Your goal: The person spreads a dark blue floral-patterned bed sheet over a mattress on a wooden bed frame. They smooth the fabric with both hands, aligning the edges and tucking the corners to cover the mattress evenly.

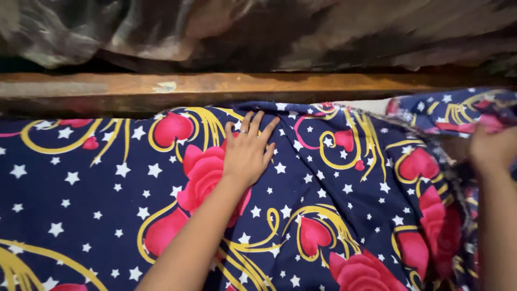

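A dark blue bedsheet (86,183) printed with white stars, red roses, red hearts and yellow swirls covers the bed below me. My left hand (249,150) lies flat on it near the far edge, fingers spread, a ring on one finger. My right hand (491,149) is at the right edge of the view, blurred, closed on a bunched-up fold of the same sheet (458,110) that is lifted off the bed.
A worn wooden rail (161,86) runs across the far side of the bed. Behind it hangs dark crumpled plastic sheeting (269,32). A strip of pale surface (371,105) shows where the sheet is pulled back.
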